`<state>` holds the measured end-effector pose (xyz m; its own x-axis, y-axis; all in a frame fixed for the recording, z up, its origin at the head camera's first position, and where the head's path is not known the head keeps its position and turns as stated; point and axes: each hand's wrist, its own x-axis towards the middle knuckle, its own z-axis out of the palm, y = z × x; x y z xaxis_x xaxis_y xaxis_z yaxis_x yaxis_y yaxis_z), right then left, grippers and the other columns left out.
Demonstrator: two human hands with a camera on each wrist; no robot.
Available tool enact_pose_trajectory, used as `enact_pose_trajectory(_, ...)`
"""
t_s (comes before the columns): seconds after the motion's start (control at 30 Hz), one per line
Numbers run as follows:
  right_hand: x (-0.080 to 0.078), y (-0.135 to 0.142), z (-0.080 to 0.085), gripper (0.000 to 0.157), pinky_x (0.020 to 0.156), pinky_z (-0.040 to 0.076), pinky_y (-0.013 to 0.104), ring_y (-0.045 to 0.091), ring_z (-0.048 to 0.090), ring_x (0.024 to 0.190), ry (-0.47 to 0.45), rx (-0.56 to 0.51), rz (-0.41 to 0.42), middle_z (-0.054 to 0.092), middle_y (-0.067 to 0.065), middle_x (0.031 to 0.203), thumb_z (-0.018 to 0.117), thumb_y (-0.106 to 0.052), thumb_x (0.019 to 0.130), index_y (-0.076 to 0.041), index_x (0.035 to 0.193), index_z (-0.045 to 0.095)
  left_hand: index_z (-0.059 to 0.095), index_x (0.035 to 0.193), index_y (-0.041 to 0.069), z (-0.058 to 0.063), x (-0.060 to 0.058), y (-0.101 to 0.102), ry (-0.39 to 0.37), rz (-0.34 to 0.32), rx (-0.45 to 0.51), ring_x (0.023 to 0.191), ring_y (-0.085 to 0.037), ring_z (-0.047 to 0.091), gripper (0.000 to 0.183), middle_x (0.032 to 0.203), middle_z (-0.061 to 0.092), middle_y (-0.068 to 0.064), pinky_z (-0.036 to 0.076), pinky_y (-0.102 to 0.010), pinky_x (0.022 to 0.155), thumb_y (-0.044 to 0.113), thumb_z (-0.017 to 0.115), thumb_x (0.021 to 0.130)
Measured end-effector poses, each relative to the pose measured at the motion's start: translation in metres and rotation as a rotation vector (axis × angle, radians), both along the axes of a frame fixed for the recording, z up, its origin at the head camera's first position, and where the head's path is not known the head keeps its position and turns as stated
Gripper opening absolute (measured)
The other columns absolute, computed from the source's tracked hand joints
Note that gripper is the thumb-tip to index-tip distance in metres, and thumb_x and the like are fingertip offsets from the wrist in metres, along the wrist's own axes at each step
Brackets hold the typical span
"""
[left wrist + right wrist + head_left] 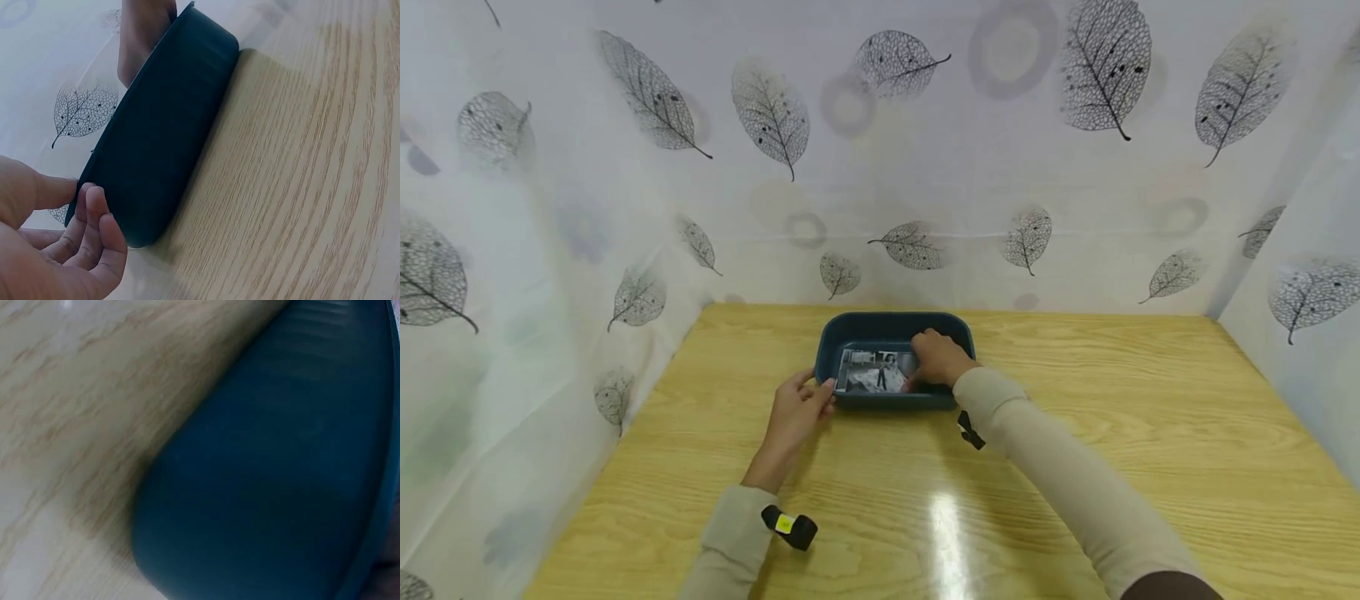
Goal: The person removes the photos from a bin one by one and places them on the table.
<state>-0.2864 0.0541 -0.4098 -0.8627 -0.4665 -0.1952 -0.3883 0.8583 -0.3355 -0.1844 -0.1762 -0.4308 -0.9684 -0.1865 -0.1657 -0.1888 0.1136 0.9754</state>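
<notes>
A dark teal plastic tub [895,402] stands on the table near its back edge. Inside lies a black-and-white photo [874,372], or a small stack of such prints, showing a figure in a wide pale dress. My left hand [796,410] pinches the tub's rim at the front left corner, thumb on top and fingers curled against the outer wall, as the left wrist view also shows. My right hand [942,360] reaches over the rim into the tub, its thumb and fingers gripping the photo's right end. The right wrist view shows mostly the tub's outer wall [269,475].
The wood-grain table [1112,433] extends to both sides and in front of the tub. A pale curtain [925,167] with leaf prints hangs close behind the tub and along both sides. Black straps with small devices sit on both wrists.
</notes>
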Motion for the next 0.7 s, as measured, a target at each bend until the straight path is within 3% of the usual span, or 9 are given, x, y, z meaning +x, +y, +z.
enact_pose_trajectory(0.3,-0.0012,-0.0065,-0.0047,0.059,0.077,0.052,0.044,0.029,0.057,0.088,0.035,0.018,-0.054,0.057,0.016,0.107,0.092,-0.035,0.075,-0.001,0.114,0.063,0.044,0.146,-0.007,0.0008,-0.0019,-0.0012,0.006,-0.022,-0.023,0.069,-0.012,0.063,0.049,0.091,0.069,-0.017,0.056,-0.027,0.069,0.010,0.061,0.103)
enact_pose_trajectory(0.53,-0.0019,-0.0064,-0.0054,0.058,0.074,0.052,0.045,0.029,0.056,0.084,0.051,0.002,-0.093,0.055,0.016,0.103,0.094,-0.037,0.071,-0.002,0.107,0.063,0.043,0.147,-0.005,-0.0001,-0.0018,-0.0012,-0.020,-0.020,-0.040,0.072,-0.013,0.064,0.050,0.092,0.069,-0.014,0.057,-0.031,0.074,0.012,0.060,0.103)
enact_pose_trajectory(0.7,-0.0042,-0.0045,-0.0075,0.056,0.075,0.054,0.047,0.033,0.059,0.087,0.064,0.006,-0.117,0.053,0.021,0.112,0.094,-0.036,0.072,-0.002,0.103,0.062,0.042,0.147,-0.006,0.0008,-0.0002,-0.0003,-0.017,-0.026,-0.037,0.071,-0.014,0.065,0.049,0.092,0.069,-0.015,0.057,-0.032,0.074,0.011,0.059,0.104)
